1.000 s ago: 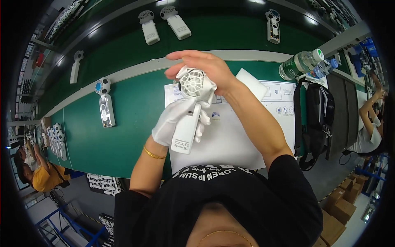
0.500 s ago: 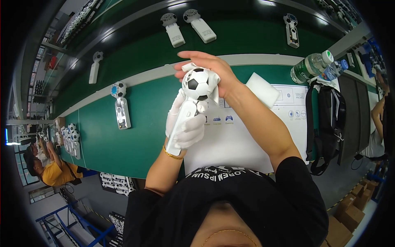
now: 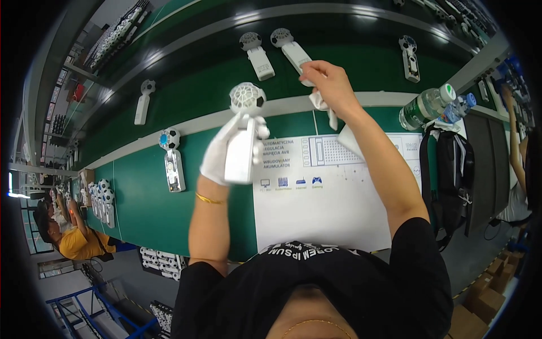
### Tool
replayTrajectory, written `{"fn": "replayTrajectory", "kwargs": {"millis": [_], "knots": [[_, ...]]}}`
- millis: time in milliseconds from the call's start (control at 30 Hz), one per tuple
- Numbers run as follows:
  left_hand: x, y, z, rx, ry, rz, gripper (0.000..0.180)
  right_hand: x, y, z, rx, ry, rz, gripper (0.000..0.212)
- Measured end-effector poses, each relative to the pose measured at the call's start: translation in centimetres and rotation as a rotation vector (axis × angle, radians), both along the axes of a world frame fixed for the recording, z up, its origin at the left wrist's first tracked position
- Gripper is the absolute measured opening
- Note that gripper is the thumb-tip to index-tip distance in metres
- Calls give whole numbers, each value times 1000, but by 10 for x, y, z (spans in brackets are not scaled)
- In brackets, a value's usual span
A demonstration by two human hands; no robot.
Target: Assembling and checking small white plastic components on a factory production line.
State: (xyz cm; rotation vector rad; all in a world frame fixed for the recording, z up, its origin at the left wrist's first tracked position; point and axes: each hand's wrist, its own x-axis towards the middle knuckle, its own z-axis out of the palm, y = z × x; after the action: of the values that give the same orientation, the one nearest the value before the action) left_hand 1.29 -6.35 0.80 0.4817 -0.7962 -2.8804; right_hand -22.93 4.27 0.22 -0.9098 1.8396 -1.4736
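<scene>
A white handheld fan (image 3: 241,152) with a football-patterned round head is upright in my left hand (image 3: 217,155), which wears a white glove. Its back faces me, with the white grille of the head on top. My bare right hand (image 3: 333,90) reaches over the bench's far rail, fingers closed, with a crumpled white cloth (image 3: 320,103) hanging from it. Those fingertips are at the lower end of a second handheld fan (image 3: 292,52), lying on the green belt; whether they grip it is hard to tell. A third fan (image 3: 258,59) lies just left of it.
A printed white sheet (image 3: 316,220) covers the bench before me, with a white foam block (image 3: 350,140) on it. Bottles (image 3: 426,107) and a black bag (image 3: 449,169) stand right. Left lie an opened fan (image 3: 172,161) and several grouped fans (image 3: 104,200). A person in yellow (image 3: 79,240) works beyond.
My right hand has left the fan head, carrying the cloth away and forward to the belt fans. My left hand has turned its fan so the back shows and tilts less.
</scene>
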Motion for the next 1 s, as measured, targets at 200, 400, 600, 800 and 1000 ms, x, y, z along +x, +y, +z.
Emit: {"fn": "replayTrajectory", "kwargs": {"millis": [200,400,600,800,1000], "knots": [[-54,-104,-31,-990,-620,362,43,-50,-27,-34,354,691,-239,56],[-83,-126,-58,-1968,-966,507,56,-60,-42,-53,565,844,-221,57],[-71,-74,-45,-2024,-739,655,62,-57,-25,-21,329,-175,-112,45],[-56,17,-6,-984,-225,406,70,52,34,-21,40,-479,155,36],[-37,42,-2,-866,-313,293,46,105,59,-35,-59,-324,289,38]]}}
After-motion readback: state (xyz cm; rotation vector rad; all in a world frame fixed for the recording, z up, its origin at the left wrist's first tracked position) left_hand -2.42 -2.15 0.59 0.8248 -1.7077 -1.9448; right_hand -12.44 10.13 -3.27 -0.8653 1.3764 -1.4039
